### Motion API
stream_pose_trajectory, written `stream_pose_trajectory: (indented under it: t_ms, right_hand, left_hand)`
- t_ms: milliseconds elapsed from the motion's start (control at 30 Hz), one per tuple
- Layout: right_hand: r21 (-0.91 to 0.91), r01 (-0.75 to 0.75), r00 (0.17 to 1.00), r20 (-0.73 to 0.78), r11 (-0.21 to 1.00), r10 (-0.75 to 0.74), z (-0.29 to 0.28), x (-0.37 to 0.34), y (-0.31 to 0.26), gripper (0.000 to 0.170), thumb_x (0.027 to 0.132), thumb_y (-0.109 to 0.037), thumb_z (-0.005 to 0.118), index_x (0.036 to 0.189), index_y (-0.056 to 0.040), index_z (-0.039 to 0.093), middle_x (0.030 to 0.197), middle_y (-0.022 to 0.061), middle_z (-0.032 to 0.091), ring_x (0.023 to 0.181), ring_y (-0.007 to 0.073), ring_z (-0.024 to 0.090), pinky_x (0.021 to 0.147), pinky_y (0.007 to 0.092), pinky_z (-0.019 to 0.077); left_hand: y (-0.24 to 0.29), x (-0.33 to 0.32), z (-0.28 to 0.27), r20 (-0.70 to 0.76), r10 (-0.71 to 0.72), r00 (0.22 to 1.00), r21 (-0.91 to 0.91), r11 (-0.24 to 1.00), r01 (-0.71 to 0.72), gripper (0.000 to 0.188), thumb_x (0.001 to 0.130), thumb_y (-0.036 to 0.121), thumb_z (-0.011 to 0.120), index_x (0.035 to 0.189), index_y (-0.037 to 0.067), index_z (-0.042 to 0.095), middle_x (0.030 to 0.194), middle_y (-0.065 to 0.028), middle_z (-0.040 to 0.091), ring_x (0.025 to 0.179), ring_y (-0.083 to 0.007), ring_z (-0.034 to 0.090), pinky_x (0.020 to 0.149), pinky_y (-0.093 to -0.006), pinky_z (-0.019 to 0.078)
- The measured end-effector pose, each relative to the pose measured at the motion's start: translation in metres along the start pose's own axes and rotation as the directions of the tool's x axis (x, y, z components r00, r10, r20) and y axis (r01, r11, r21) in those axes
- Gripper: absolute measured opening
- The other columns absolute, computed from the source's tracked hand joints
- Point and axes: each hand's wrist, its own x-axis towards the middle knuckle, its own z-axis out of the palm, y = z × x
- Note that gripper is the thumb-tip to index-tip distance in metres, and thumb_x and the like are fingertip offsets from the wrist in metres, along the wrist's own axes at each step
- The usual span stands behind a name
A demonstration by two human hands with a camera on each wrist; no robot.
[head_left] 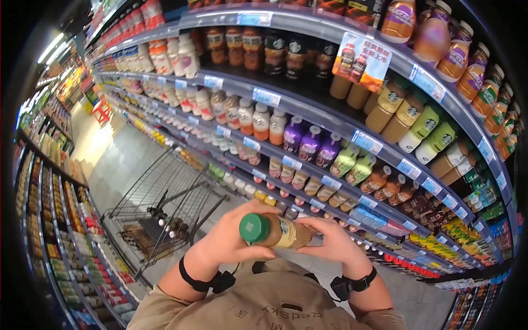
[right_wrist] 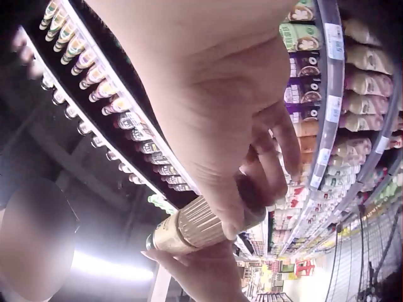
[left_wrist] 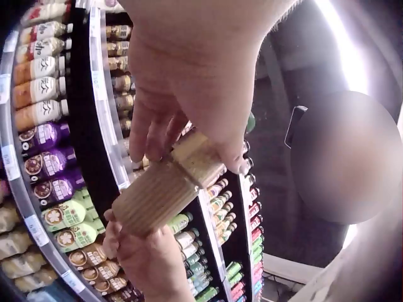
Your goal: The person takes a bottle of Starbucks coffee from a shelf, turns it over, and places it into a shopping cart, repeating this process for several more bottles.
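A ribbed coffee bottle (head_left: 287, 233) with a green cap (head_left: 254, 227) and tan label lies tilted between both hands in front of the person's chest. My left hand (head_left: 228, 235) grips its cap end, thumb on one side and fingers on the other. Around the base end curl the thumb and fingers of my right hand (head_left: 332, 242). In the left wrist view the ribbed lower body of the bottle (left_wrist: 157, 198) shows below the left hand. The right wrist view has the right thumb lying along the ribs of the bottle (right_wrist: 201, 221).
Long shelves (head_left: 264, 98) of bottled drinks curve across the front and right. Similar ribbed bottles (head_left: 393, 113) stand on an upper shelf, under a hanging promotional card (head_left: 360, 61). A wire shopping cart (head_left: 159, 203) stands in the aisle at left. Another stocked shelf (head_left: 71, 242) lines the far left.
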Motion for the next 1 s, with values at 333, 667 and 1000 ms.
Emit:
stream_pose_trajectory:
  t_ms: [333, 667, 1000]
  right_hand:
    - [0.304, -0.147, 0.962, 0.266, 0.941, 0.065, 0.048, 0.025, 0.008, 0.064, 0.084, -0.011, 0.090, 0.141, 0.0006, 0.063, 0.119, 0.0079, 0.075, 0.102, 0.0155, 0.070, 0.095, 0.0353, 0.0554]
    - [0.270, -0.248, 0.715, 0.699, 0.930, -0.012, 0.174, 0.171, -0.008, 0.058, 0.088, -0.016, 0.085, 0.139, 0.0008, 0.064, 0.111, 0.0057, 0.075, 0.097, 0.0136, 0.068, 0.094, 0.0345, 0.0543]
    - [0.240, -0.211, 0.502, 0.859, 0.948, -0.106, 0.368, 0.308, -0.049, 0.059, 0.091, -0.014, 0.084, 0.142, 0.0030, 0.061, 0.132, 0.0092, 0.066, 0.115, 0.0199, 0.066, 0.104, 0.0372, 0.0524]
  left_hand:
    - [0.010, -0.076, -0.047, -0.183, -0.120, 0.976, 0.063, 0.989, 0.133, 0.058, 0.087, 0.038, 0.088, 0.125, 0.000, 0.065, 0.105, -0.0145, 0.075, 0.094, -0.0290, 0.075, 0.085, -0.0366, 0.0578]
    - [0.014, -0.210, -0.162, -0.414, -0.362, 0.835, 0.151, 0.877, 0.456, 0.042, 0.090, 0.028, 0.085, 0.122, 0.007, 0.065, 0.093, -0.0108, 0.073, 0.076, -0.0236, 0.073, 0.068, -0.0351, 0.0557]
    - [0.008, -0.349, -0.277, -0.619, -0.454, 0.641, 0.047, 0.793, 0.608, 0.035, 0.090, 0.016, 0.079, 0.119, 0.002, 0.066, 0.099, -0.0122, 0.073, 0.087, -0.0243, 0.071, 0.079, -0.0344, 0.0557]
